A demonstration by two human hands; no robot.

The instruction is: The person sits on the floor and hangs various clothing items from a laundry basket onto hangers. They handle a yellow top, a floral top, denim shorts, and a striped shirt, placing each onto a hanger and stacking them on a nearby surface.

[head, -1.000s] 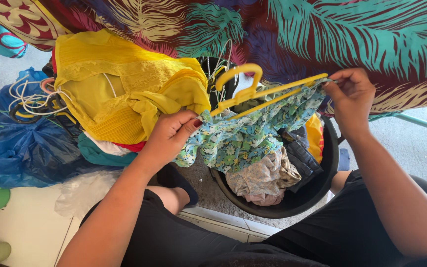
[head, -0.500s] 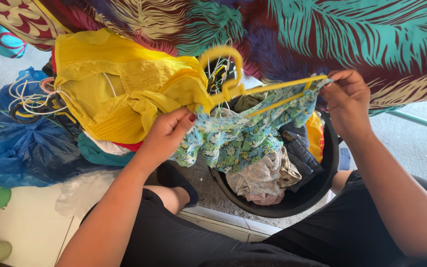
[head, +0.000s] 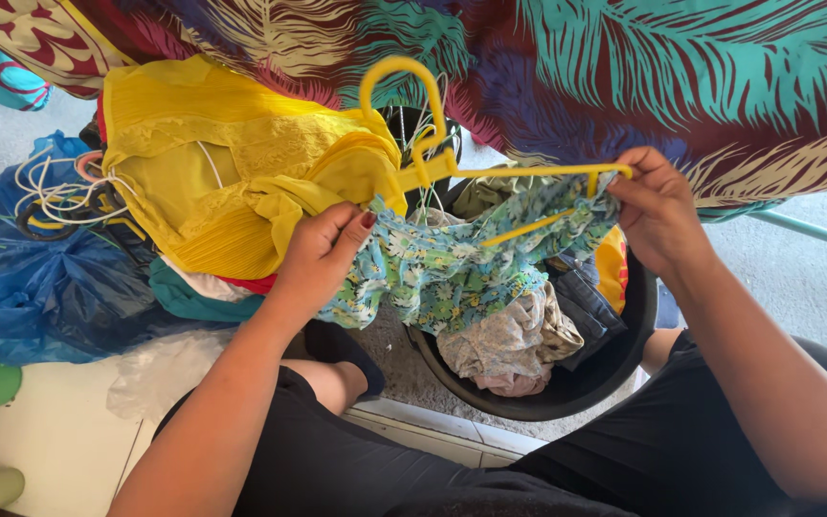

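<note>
Two hands on one small garment here. Left hand (head: 323,254) is pinched shut on the left side of a floral top (head: 452,273) in blue, green and white, fingers curled into the fabric. Right hand (head: 658,211) is closed on the other end, clamping the cloth together with the tip of a yellow plastic hanger (head: 490,172). Hanger sits tilted, hook up and to the left, its bar running across the top edge of the floral piece, so the top hangs stretched between both hands, right above a black round tub (head: 614,369) full of crumpled clothes. Beige patterned cloth (head: 514,345) lies on top in the tub, something dark denim-ish beside it. Left of the hands there's a yellow lacy garment (head: 212,182) draped over a blue plastic bag (head: 45,287). Big leaf-print fabric (head: 681,77) in teal and maroon spans the whole top of the view.
</note>
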